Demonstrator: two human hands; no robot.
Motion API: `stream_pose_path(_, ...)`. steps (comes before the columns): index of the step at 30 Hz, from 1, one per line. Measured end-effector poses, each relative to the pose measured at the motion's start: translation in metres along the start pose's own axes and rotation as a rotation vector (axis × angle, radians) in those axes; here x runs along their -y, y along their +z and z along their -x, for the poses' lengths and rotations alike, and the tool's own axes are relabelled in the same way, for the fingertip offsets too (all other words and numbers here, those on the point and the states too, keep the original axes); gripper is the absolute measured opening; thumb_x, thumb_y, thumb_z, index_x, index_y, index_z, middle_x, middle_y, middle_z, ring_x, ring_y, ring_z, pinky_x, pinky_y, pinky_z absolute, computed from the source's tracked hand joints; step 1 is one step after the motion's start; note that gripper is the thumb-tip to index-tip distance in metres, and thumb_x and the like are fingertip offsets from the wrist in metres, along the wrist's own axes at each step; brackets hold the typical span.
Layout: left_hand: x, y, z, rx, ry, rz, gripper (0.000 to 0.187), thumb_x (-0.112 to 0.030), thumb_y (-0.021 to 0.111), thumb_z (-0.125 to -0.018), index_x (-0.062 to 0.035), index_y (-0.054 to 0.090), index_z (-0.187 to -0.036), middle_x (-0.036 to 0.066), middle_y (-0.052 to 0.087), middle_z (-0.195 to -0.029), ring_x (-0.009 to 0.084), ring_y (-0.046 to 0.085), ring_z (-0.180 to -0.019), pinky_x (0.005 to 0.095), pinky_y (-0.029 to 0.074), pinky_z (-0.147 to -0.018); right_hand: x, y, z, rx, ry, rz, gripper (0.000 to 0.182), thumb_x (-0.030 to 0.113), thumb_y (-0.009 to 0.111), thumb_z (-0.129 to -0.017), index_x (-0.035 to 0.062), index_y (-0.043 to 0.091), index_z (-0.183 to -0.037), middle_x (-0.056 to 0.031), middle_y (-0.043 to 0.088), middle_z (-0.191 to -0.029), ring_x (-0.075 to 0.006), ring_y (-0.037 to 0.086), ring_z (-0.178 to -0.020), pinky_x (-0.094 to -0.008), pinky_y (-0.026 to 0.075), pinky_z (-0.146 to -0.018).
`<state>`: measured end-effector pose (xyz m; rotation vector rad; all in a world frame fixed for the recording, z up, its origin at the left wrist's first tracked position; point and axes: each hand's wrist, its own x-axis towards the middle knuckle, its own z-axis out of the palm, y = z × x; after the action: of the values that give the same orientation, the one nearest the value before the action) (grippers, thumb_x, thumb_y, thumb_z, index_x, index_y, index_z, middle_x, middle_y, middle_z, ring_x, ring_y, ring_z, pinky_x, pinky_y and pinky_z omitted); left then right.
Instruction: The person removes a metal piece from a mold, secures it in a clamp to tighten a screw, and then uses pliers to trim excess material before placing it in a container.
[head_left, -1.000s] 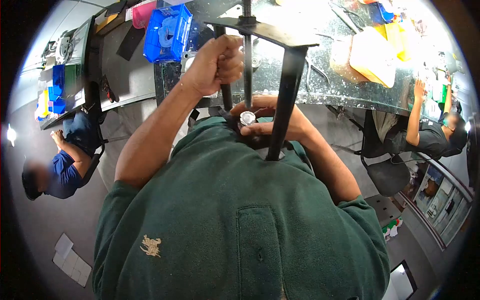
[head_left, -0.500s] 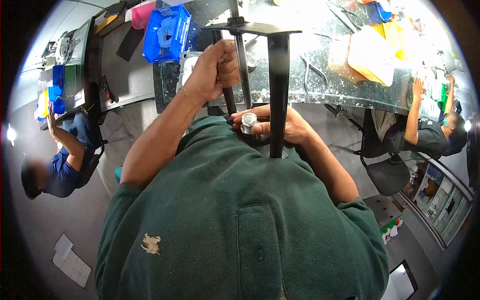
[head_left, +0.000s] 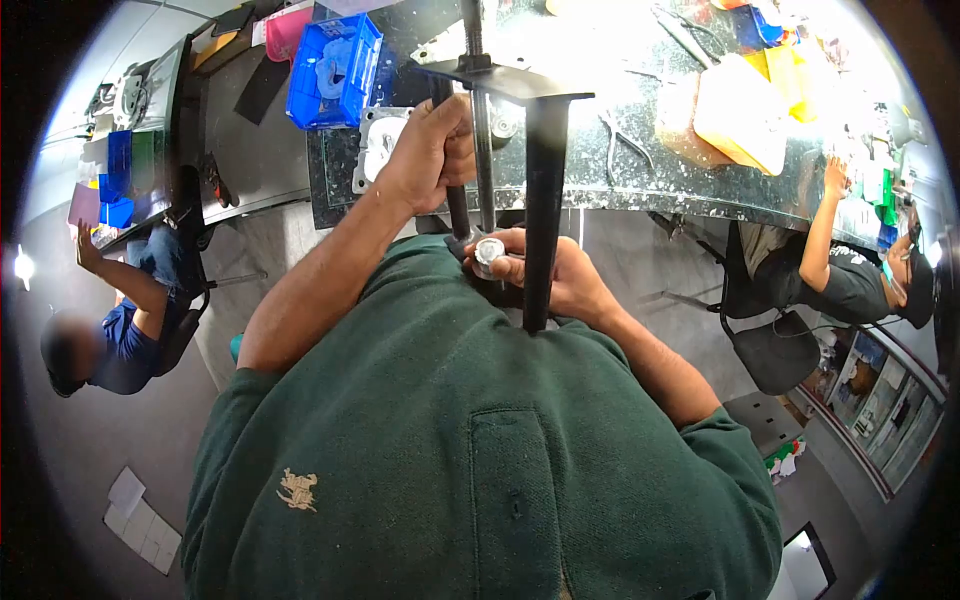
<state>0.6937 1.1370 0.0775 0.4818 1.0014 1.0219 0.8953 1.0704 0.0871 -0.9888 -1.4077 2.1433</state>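
A black metal puller-like tool with a flat crossplate, two legs and a threaded centre rod stands between my arms. My left hand is closed in a fist round its left leg, just below the crossplate. Lower down, my right hand pinches a small round silver metal part near the lower end of the rod. The tool's right leg passes in front of my right hand and hides some of its fingers. The foot of the left leg sits close to the silver part.
On the speckled dark workbench are a blue bin, a cast metal housing, pliers and a whitish container. One person sits at the left; another works at the right.
The tool's crossplate has dropped and shifted slightly. My right hand and the silver part have moved a little left, while my left hand keeps its grip slightly lower.
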Motion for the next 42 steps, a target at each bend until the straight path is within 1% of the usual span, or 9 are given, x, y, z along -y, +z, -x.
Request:
stream_pose_path(6, 0.015, -0.012, -0.004, 0.020, 0.007, 0.113, 0.038, -0.037, 0.050, -0.099, -0.0176, 0.042, -0.067, -0.009, 0.029, -0.050, 0.0021, 0.022, -0.038, 0.0226, 0.016, -0.036, 0.016, 0.009, 0.004, -0.043, 0.100, -0.063, 0.024, 0.016, 0.061, -0.094, -0.0010, 0.064, -0.111, -0.0052, 0.068, -0.097, -0.0075, 0.062, -0.087, -0.0250, 0.053, -0.079)
stream_pose_path(9, 0.014, -0.011, -0.006, 0.009, 0.025, 0.113, 0.031, -0.036, 0.057, -0.092, -0.0056, 0.062, -0.099, -0.004, 0.057, -0.064, 0.0026, 0.047, -0.043, 0.0196, 0.036, -0.036, 0.011, 0.010, 0.005, -0.060, 0.049, -0.047, 0.025, 0.017, 0.062, -0.094, -0.0008, 0.065, -0.110, -0.0046, 0.068, -0.096, -0.0070, 0.062, -0.085, -0.0246, 0.054, -0.077)
stream_pose_path(11, 0.012, -0.006, -0.002, -0.049, -0.005, 0.106, 0.038, -0.037, 0.050, -0.099, -0.0146, 0.046, -0.070, -0.009, 0.030, -0.051, 0.0020, 0.024, -0.038, 0.0218, 0.018, -0.036, 0.011, 0.012, 0.007, -0.072, 0.082, -0.068, 0.025, 0.018, 0.062, -0.093, -0.0004, 0.065, -0.110, -0.0040, 0.068, -0.096, -0.0063, 0.062, -0.084, -0.0237, 0.053, -0.076)
stream_pose_path(21, -0.003, -0.009, 0.001, 0.046, -0.073, 0.157, 0.043, -0.029, 0.049, -0.095, -0.0197, 0.029, -0.058, -0.008, 0.025, -0.047, 0.0036, 0.021, -0.036, 0.0229, 0.016, -0.035, 0.001, -0.025, -0.020, -0.125, -0.053, -0.207, 0.033, 0.020, 0.070, -0.087, 0.0009, 0.063, -0.113, -0.0082, 0.064, -0.108, -0.0113, 0.061, -0.092, -0.0264, 0.049, -0.081)
stream_pose_path(26, -0.014, -0.007, 0.005, -0.035, -0.062, 0.089, 0.036, -0.036, 0.052, -0.095, -0.0194, 0.044, -0.064, -0.010, 0.025, -0.048, 0.0034, 0.021, -0.037, 0.0222, 0.017, -0.035, -0.046, -0.144, -0.043, -0.928, -0.059, 1.096, 0.046, 0.041, 0.077, -0.076, 0.0022, 0.060, -0.094, -0.0132, 0.056, -0.095, -0.0275, 0.055, -0.094, -0.0390, 0.045, -0.089)
stream_pose_path(29, -0.022, -0.012, 0.008, -0.049, -0.047, 0.063, 0.040, -0.031, 0.056, -0.093, -0.0187, 0.036, -0.061, -0.008, 0.025, -0.048, 0.0037, 0.021, -0.037, 0.0226, 0.017, -0.035, -0.059, -0.173, -0.043, -0.802, -0.027, 1.388, 0.048, 0.044, 0.078, -0.073, 0.0037, 0.057, -0.089, -0.0146, 0.055, -0.093, -0.0324, 0.052, -0.093, -0.0436, 0.044, -0.088)
stream_pose_path(37, -0.033, -0.001, 0.026, -0.240, -0.038, -0.011, 0.040, -0.027, 0.062, -0.090, -0.0179, 0.035, -0.062, -0.007, 0.025, -0.050, 0.0048, 0.023, -0.039, 0.0242, 0.015, -0.037, -0.069, -0.209, -0.058, -0.713, -0.503, 1.501, 0.017, 0.015, 0.068, -0.077, 0.0041, 0.057, -0.084, -0.0116, 0.055, -0.083, -0.0304, 0.057, -0.079, -0.0409, 0.047, -0.073)
stream_pose_path(40, -0.040, 0.007, 0.039, -0.247, -0.008, -0.022, 0.040, -0.027, 0.063, -0.090, -0.0176, 0.036, -0.062, -0.007, 0.026, -0.051, 0.0046, 0.023, -0.040, 0.0241, 0.015, -0.037, -0.073, -0.221, -0.051, -0.642, -0.518, 1.690, 0.013, 0.012, 0.064, -0.082, 0.0032, 0.056, -0.087, -0.0130, 0.057, -0.081, -0.0314, 0.058, -0.072, -0.0388, 0.048, -0.069)
stream_pose_path(42, -0.044, 0.010, 0.046, -0.245, 0.003, -0.030, 0.039, -0.028, 0.063, -0.090, -0.0174, 0.037, -0.062, -0.007, 0.026, -0.051, 0.0046, 0.024, -0.040, 0.0239, 0.016, -0.037, -0.073, -0.212, -0.046, -0.764, -0.301, 1.270, 0.011, 0.013, 0.054, -0.092, 0.0017, 0.056, -0.091, -0.0135, 0.061, -0.084, -0.0288, 0.062, -0.072, -0.0361, 0.051, -0.070)
